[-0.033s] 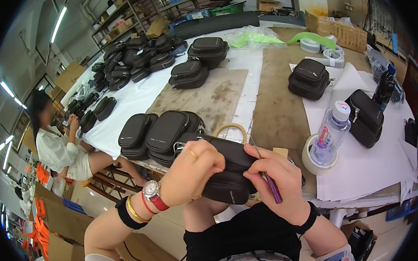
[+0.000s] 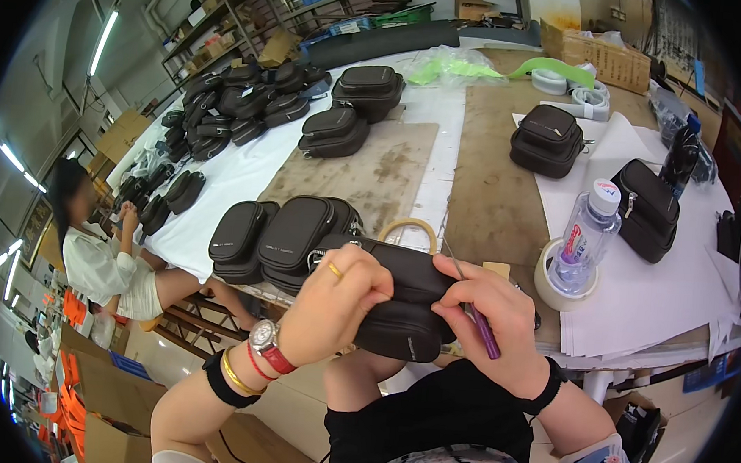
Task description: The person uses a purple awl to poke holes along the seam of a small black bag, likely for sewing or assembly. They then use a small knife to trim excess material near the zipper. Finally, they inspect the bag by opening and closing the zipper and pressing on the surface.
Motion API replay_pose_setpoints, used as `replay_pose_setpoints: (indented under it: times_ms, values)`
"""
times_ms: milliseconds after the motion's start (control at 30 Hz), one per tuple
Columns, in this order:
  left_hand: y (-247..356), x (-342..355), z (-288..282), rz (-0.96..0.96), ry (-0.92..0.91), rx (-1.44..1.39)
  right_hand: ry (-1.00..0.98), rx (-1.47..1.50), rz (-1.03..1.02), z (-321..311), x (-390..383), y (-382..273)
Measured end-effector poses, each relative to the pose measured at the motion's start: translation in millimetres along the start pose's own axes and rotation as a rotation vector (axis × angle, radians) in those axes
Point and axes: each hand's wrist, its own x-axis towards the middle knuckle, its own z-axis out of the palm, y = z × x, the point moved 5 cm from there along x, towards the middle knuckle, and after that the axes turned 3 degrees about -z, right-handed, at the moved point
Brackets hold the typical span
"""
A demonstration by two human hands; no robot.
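Note:
A dark pouch bag sits at the table's near edge under both my hands. My left hand is closed on it, fingers curled together near its zipper, with a gold ring and a watch. My right hand grips a thin metal tool with a purple handle, thumb and fingers against the bag's right side. Two similar bags stand just left, and a tape roll lies behind.
More bags are piled at the back left. At right are a bottle in a white roll, paper sheets and loose bags. A seated person works at the table's left side. Cardboard boxes stand below.
My left hand has shifted very slightly to the left. Otherwise the scene looks the same.

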Motion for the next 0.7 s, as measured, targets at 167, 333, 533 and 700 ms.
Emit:
replay_pose_setpoints:
  times_ms: [167,333,533,700]
  values:
    - [1.4,-3.7,-10.4,0.027,0.025,0.102,-0.005,0.003,0.001,1.2,0.6,-0.1]
    - [6.4,8.7,-15.2,0.082,-0.132,0.210,-0.009,0.008,0.010,-1.5,-0.8,0.5]
    - [11.6,13.4,-9.3,0.199,-0.108,0.291,0.007,0.202,0.136,-31.5,-13.5,12.8]
    - [13.8,2.3,-15.8,0.298,-0.014,0.271,0.198,0.002,0.465,-94.7,-66.9,19.2]
